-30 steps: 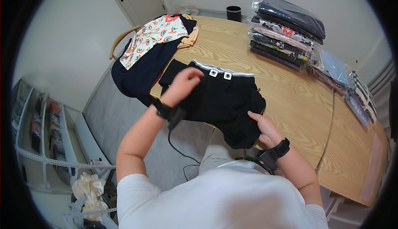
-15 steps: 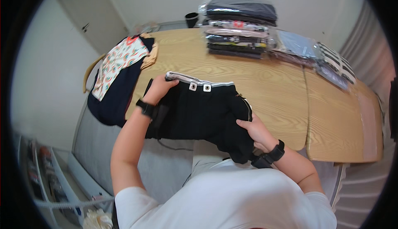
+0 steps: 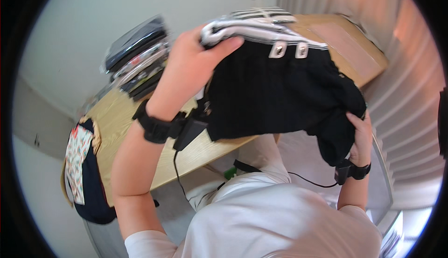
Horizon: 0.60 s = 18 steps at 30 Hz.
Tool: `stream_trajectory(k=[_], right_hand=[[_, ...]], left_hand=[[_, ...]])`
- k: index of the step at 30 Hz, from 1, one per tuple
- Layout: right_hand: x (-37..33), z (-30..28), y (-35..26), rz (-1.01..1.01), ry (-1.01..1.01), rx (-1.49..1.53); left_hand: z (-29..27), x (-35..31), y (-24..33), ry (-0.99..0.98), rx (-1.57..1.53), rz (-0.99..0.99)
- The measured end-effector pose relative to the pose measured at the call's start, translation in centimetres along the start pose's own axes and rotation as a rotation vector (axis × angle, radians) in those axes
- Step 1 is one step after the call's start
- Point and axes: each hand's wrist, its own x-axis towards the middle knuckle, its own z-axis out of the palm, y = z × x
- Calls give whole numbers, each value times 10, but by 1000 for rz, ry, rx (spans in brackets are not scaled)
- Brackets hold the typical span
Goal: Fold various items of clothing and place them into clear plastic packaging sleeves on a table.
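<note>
Both hands hold up a pair of black pants point(image 3: 280, 90) above the front of the table. A white-and-grey striped waistband point(image 3: 261, 35) runs along the top edge, with two metal eyelets on small white patches. My left hand point(image 3: 193, 66) is closed on the waistband's left end, thumb across the front. Lower down on the right, my right hand point(image 3: 360, 139) grips the side of the cloth, its thumb in front and its other fingers partly hidden. The lower part hangs bunched beside that hand.
A wooden table point(image 3: 186, 164) carries a stack of bagged folded clothes point(image 3: 140, 52). A striped folded garment point(image 3: 266, 14) lies behind the waistband. On the far left, a patterned garment point(image 3: 77, 157) and dark cloth point(image 3: 93, 202) drape over a chair. A pale curtain point(image 3: 406, 118) hangs right.
My view and body have turned to the right. Both hands have raised the black pants off the table edge, keeping the same hold, and the cloth is now closer to me.
</note>
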Motion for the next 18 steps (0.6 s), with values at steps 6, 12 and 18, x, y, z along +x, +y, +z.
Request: stream_trajectory(k=[6,12,18], right_hand=[[-53,-102,-28,-109,260,-262],[-92,-201,5,-118,253,-334],[-98,-226,32,-8,189,-51]], left_hand=[[135,54,43,-250,-232,210],[242,47,68,-562,-439,308],[287,13,83,-771,-342,190]])
